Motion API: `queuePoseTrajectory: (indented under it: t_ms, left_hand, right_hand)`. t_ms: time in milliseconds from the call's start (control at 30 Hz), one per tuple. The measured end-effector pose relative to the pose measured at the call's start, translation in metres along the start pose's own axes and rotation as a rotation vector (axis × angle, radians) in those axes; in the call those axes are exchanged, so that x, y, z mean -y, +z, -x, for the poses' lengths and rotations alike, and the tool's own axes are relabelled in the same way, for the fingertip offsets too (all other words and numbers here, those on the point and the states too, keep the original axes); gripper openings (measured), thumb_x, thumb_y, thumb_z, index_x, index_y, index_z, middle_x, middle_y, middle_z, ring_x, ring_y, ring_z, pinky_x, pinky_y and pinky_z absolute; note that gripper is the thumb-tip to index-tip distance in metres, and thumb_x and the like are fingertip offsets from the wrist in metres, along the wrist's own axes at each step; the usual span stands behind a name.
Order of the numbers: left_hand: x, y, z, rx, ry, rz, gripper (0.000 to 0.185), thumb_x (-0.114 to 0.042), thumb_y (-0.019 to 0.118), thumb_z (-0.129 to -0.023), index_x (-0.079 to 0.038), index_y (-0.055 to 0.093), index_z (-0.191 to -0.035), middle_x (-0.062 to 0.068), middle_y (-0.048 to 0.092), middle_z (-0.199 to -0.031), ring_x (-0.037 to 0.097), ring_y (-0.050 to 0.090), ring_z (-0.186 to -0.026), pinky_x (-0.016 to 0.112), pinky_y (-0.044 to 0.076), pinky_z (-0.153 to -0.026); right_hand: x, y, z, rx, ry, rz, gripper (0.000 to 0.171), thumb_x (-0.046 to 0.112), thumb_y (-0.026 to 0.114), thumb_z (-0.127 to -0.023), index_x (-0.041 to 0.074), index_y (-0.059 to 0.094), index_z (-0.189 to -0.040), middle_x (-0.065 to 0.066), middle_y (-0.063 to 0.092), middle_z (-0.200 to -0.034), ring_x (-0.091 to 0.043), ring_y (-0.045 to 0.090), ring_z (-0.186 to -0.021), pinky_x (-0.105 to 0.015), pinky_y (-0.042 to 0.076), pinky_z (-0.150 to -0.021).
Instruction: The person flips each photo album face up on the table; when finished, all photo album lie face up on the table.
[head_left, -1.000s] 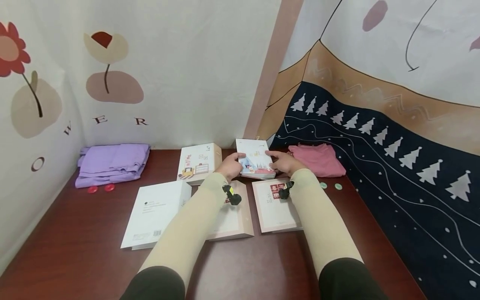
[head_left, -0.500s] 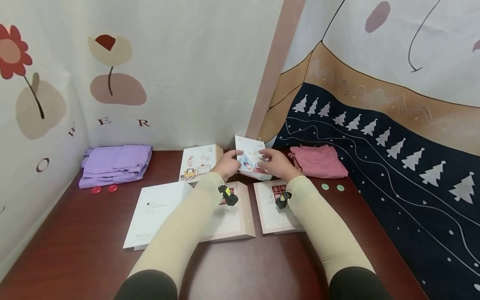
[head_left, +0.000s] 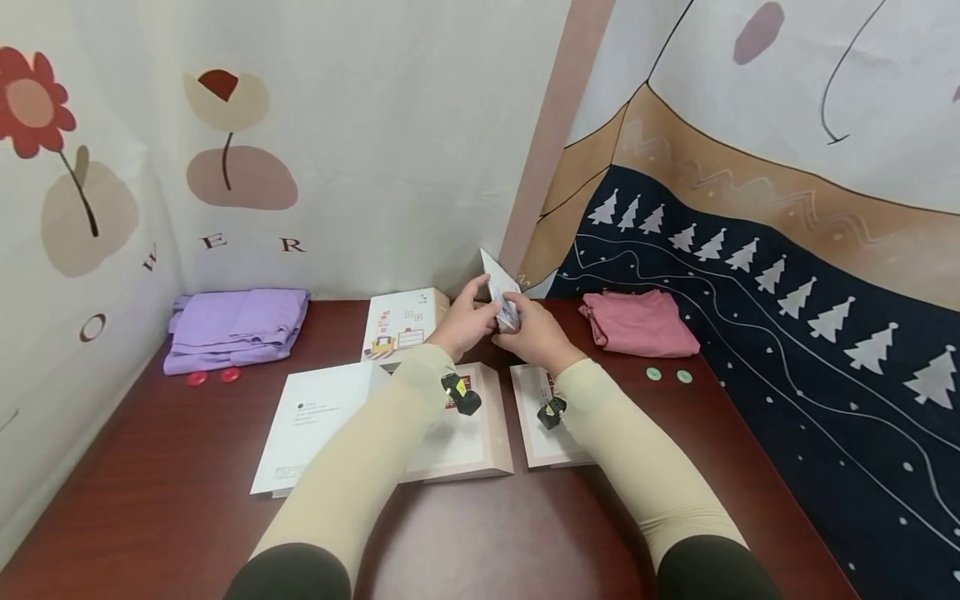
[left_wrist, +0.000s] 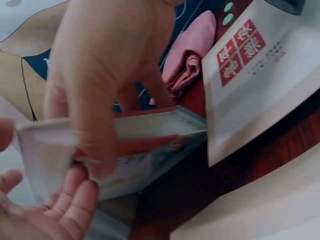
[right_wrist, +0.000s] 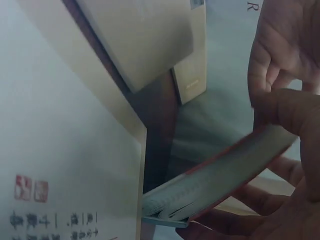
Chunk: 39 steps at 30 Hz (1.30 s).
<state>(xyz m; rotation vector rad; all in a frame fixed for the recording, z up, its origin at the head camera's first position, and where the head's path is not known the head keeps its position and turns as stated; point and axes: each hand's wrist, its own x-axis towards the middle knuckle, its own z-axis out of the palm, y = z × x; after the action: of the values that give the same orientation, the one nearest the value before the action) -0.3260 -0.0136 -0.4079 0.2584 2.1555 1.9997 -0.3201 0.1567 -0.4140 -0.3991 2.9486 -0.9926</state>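
Note:
A small thick book (head_left: 501, 285) stands tilted on edge, with its cover turned to the left and its block of pages showing in the right wrist view. My right hand (head_left: 542, 335) grips it, thumb on one cover and fingers on the other. From the left, my left hand (head_left: 462, 321) has its fingers loosely curled at the book's edge. In the left wrist view those fingertips (left_wrist: 82, 192) meet the cover close to the right thumb. Nearest below the hands lie a thick book with red characters (head_left: 468, 437) and another such book (head_left: 542, 433).
A thick illustrated book (head_left: 393, 321) lies at the back beside the held book, and a white book (head_left: 318, 417) in front of it. Folded purple cloth (head_left: 238, 329) and red buttons (head_left: 230, 375) are left; folded pink cloth (head_left: 639, 323) and green buttons (head_left: 654, 374) are right.
The small book has gone from lying nearly flat with its cover up to standing steeply on edge. Both hands have closed in on each other around it, the right one moving left.

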Motion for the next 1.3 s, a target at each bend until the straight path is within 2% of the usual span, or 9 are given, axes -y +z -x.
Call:
queuePoseTrajectory:
  t_ms: [100,200,400,533,600,767,967,1200,1300]
  left_hand:
    - [0.002,0.004,-0.001,0.001,-0.015,0.085,0.065,-0.014,0.047,-0.112,-0.021,0.018,-0.170,0.027,0.056,-0.138,0.030,0.064,-0.109,0.049,0.053,-0.108]
    - [0.007,0.005,-0.003,0.028,-0.047,0.084,0.065,-0.013,0.043,-0.112,-0.015,0.015,-0.170,0.028,0.053,-0.146,0.036,0.063,-0.124,0.052,0.047,-0.115]
    - [0.015,0.000,-0.006,0.125,-0.125,-0.081,0.062,-0.022,0.043,-0.113,-0.007,0.019,-0.168,0.026,0.044,-0.160,0.040,0.050,-0.145,0.054,0.040,-0.121]
    - [0.020,-0.006,-0.007,0.143,-0.139,-0.178,0.065,-0.020,0.047,-0.110,-0.008,0.021,-0.168,0.025,0.046,-0.159,0.038,0.052,-0.141,0.048,0.047,-0.113]
    - [0.022,-0.007,-0.007,0.146,-0.136,-0.227,0.067,-0.018,0.050,-0.107,-0.006,0.023,-0.167,0.025,0.048,-0.156,0.034,0.054,-0.135,0.043,0.048,-0.108]
    - [0.026,-0.011,-0.007,0.107,-0.156,-0.318,0.067,-0.016,0.055,-0.104,-0.002,0.030,-0.164,0.023,0.048,-0.156,0.031,0.052,-0.134,0.042,0.043,-0.118]
    - [0.032,-0.013,-0.007,0.057,-0.171,-0.411,0.067,-0.016,0.057,-0.103,-0.001,0.033,-0.163,0.021,0.039,-0.165,0.034,0.041,-0.148,0.046,0.029,-0.128]
    - [0.038,-0.015,-0.006,0.035,-0.235,-0.303,0.066,-0.012,0.054,-0.106,-0.003,0.028,-0.165,0.023,0.034,-0.167,0.038,0.051,-0.142,0.049,0.045,-0.117]
    - [0.038,-0.016,-0.007,0.023,-0.230,-0.295,0.066,-0.012,0.054,-0.105,-0.004,0.028,-0.166,0.021,0.032,-0.169,0.038,0.047,-0.145,0.049,0.043,-0.119]
  right_hand:
    - [0.002,0.000,0.002,-0.039,0.008,-0.006,0.080,0.025,0.076,-0.093,0.015,0.037,-0.162,-0.021,0.058,-0.146,-0.033,0.062,-0.118,-0.050,0.052,-0.107]
    - [0.005,-0.002,0.005,-0.056,0.013,-0.035,0.079,0.023,0.073,-0.095,0.016,0.034,-0.163,-0.023,0.058,-0.147,-0.034,0.063,-0.121,-0.052,0.052,-0.108]
    - [0.009,-0.007,0.008,-0.091,0.072,-0.272,0.077,0.019,0.066,-0.098,0.013,0.028,-0.164,-0.026,0.053,-0.151,-0.040,0.060,-0.130,-0.057,0.056,-0.102]
    - [0.002,-0.011,0.007,-0.137,0.174,-0.506,0.074,0.010,0.065,-0.096,0.010,0.031,-0.162,-0.027,0.052,-0.148,-0.043,0.062,-0.123,-0.059,0.062,-0.087]
    - [-0.005,-0.014,0.005,-0.179,0.214,-0.561,0.073,0.005,0.064,-0.094,0.008,0.033,-0.160,-0.028,0.055,-0.144,-0.042,0.065,-0.117,-0.058,0.063,-0.083]
    - [-0.023,-0.023,0.000,-0.193,0.273,-0.471,0.078,-0.001,0.064,-0.089,0.008,0.035,-0.161,-0.027,0.058,-0.137,-0.035,0.066,-0.106,-0.046,0.065,-0.076]
    - [-0.038,-0.028,-0.005,-0.130,0.286,-0.247,0.081,-0.003,0.064,-0.083,0.004,0.039,-0.160,-0.026,0.048,-0.156,-0.034,0.051,-0.131,-0.045,0.048,-0.106]
    - [-0.044,-0.028,-0.011,-0.051,0.361,-0.204,0.074,-0.002,0.062,-0.085,0.004,0.043,-0.157,-0.022,0.046,-0.160,-0.031,0.048,-0.133,-0.043,0.043,-0.112]
    - [-0.045,-0.028,-0.012,-0.014,0.392,-0.210,0.073,0.000,0.064,-0.087,0.003,0.044,-0.157,-0.022,0.046,-0.160,-0.032,0.045,-0.136,-0.045,0.040,-0.117]
